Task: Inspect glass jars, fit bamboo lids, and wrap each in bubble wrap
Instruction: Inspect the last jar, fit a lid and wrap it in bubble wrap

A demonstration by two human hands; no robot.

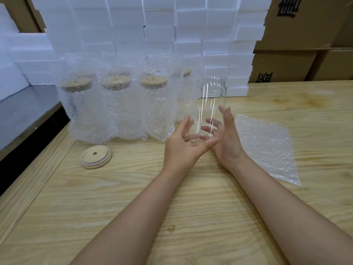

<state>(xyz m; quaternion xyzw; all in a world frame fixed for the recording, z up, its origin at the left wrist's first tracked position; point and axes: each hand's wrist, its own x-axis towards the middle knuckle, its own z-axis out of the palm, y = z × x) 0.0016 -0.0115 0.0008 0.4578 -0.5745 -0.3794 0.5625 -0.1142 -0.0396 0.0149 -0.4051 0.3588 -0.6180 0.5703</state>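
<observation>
While nearly upright, glass jar (208, 104) between spread fingers (187, 123).

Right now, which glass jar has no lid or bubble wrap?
The bare glass jar between the left hand and right hand; the wrapped jars beside it all carry bamboo lids.

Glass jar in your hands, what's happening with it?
A person is holding a bare glass jar over the wooden table. The left hand cups its base and the right hand rests spread fingers against its side. It has no lid yet: a bamboo lid lies on the table, and a bubble wrap sheet waits to the right. Behind stand wrapped jars with lids on.
</observation>
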